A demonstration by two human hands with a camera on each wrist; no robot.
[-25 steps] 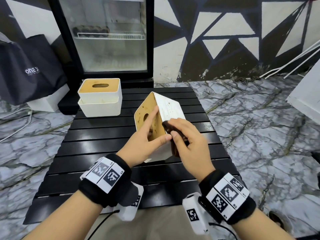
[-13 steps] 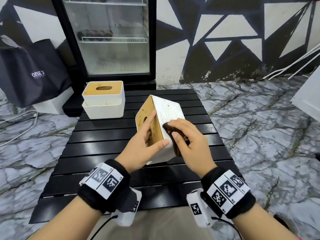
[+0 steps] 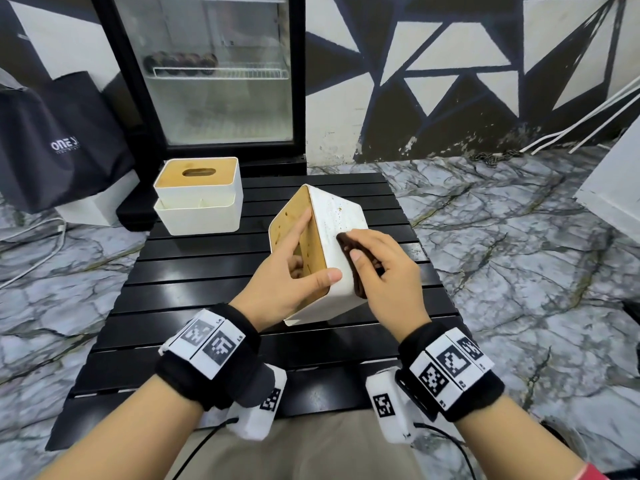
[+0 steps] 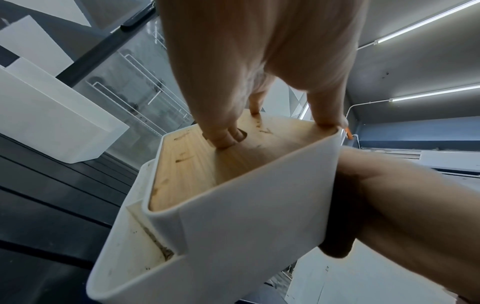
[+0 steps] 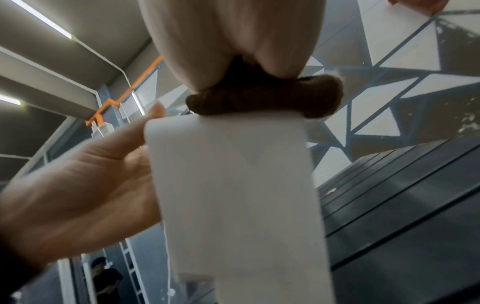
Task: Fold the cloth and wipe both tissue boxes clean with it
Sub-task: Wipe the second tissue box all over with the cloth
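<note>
Here, standing on a black slatted counter point(image 3: 194, 292), largest of all and carrying both boxes. Sitting upright at its far left corner, the second tissue box point(image 3: 198, 197), white with a wooden slotted lid, well apart from the hands and, judging by its place, waiting for its turn. Being held near the middle, tipped on edge above the slats, the nearer tissue box point(image 3: 341, 216), wooden lid turned to the left and a speckled white side turned up, probably so that the dirty face is lying open to the cloth. Bracing it, the left hand point(image 3: 289, 277): thumb hooked over the near corner, two fingers curled into the lid's slot as the left wrist view is showing, forefinger lying straight along the wood, so gripping the box and keeping it from sliding under pressure. Pressing on the white side, the right hand point(image 3: 388, 271), fingers and thumb curled round a folded dark brown cloth point(image 5: 262, 96), bunched small and lying flat against the plastic. Showing above the cloth, brown specks point(image 3: 337, 211), not yet wiped.
</note>
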